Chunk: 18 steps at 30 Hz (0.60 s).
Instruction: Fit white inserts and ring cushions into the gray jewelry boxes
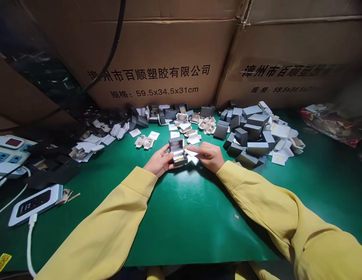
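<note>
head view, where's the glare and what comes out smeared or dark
Head view throughout: glare pools on the green tabletop, just nearer the camera than the open box; lettering on the right carton smears toward its right end; the plastic bag looks soft; the upper left is dark.

A brown carton printed with black Chinese characters stands beyond a green bench, a second carton to its right. A black cable hangs before the first. At left sit a power strip and, nearer, a white device with a white cable plugged in. Far right: a crumpled plastic bag.
</note>
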Each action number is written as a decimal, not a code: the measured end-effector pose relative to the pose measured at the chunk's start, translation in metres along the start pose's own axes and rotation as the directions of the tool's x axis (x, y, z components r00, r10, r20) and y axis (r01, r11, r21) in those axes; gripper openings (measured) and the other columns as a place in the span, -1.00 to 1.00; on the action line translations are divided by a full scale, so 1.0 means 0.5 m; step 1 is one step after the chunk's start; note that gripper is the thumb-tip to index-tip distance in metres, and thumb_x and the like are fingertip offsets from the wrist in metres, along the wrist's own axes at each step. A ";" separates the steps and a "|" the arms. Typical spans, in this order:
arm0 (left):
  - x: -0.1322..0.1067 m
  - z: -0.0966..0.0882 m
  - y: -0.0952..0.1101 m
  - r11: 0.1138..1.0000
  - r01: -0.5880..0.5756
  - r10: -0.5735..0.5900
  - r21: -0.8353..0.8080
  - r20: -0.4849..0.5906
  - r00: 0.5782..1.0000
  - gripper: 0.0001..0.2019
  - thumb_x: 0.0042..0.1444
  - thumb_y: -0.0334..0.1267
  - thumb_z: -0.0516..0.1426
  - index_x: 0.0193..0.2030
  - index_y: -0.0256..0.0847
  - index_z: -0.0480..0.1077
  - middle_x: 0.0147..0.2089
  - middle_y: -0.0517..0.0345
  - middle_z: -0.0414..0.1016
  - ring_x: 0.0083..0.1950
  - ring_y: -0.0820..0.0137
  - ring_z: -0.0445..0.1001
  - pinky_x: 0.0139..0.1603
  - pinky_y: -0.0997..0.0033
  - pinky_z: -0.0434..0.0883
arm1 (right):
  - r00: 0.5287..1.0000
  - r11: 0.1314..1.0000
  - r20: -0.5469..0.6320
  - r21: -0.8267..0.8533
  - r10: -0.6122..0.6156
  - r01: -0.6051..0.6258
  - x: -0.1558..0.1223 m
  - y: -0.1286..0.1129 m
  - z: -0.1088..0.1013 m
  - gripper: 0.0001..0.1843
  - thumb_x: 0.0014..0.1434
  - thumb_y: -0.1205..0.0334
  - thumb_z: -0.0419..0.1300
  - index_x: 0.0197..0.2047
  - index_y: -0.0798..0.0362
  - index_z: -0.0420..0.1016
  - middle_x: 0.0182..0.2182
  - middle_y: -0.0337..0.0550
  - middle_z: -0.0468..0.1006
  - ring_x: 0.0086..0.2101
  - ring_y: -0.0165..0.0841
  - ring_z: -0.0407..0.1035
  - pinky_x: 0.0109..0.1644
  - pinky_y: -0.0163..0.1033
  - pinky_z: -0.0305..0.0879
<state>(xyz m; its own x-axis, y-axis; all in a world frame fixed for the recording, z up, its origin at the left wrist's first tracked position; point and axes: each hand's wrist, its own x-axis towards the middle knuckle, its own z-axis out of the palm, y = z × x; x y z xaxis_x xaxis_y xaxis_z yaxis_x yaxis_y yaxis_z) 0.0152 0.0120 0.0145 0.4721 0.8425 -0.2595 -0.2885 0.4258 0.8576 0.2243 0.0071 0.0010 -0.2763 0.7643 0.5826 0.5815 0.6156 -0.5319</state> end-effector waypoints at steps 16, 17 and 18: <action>-0.001 -0.001 0.002 0.999 0.035 -0.036 0.029 0.013 0.999 -0.34 -0.08 -0.24 0.27 0.18 -0.19 0.13 0.04 -0.17 0.41 -0.05 0.15 0.47 -0.15 0.18 0.47 | 0.982 0.968 -0.090 0.205 0.164 -0.143 0.001 0.005 0.012 -0.61 0.12 0.18 0.10 0.05 -0.03 0.36 -0.24 -0.17 0.55 -0.30 -0.38 0.44 -0.20 -0.25 0.42; -0.001 0.000 0.002 0.999 0.039 -0.039 0.035 0.011 0.999 -0.33 -0.08 -0.24 0.27 0.19 -0.19 0.12 0.04 -0.17 0.41 -0.06 0.17 0.48 -0.16 0.19 0.47 | 0.977 0.959 -0.098 0.234 0.187 -0.160 0.001 0.007 0.014 -0.59 0.11 0.17 0.11 0.06 -0.03 0.34 -0.27 -0.19 0.55 -0.30 -0.37 0.44 -0.20 -0.25 0.43; -0.001 0.001 0.003 0.998 0.042 -0.043 0.041 0.008 0.999 -0.32 -0.08 -0.23 0.27 0.19 -0.19 0.12 0.03 -0.17 0.42 -0.08 0.18 0.49 -0.16 0.21 0.47 | 0.975 0.951 -0.099 0.257 0.201 -0.170 0.001 0.008 0.015 -0.60 0.10 0.17 0.13 0.04 -0.02 0.34 -0.29 -0.19 0.55 -0.30 -0.37 0.45 -0.19 -0.25 0.44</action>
<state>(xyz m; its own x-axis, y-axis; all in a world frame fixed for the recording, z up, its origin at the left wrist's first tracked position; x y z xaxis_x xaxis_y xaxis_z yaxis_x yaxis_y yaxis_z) 0.0146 0.0119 0.0161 0.4904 0.8211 -0.2922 -0.2343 0.4472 0.8632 0.2206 0.0114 -0.0053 -0.0768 0.8499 0.5213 0.4034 0.5046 -0.7633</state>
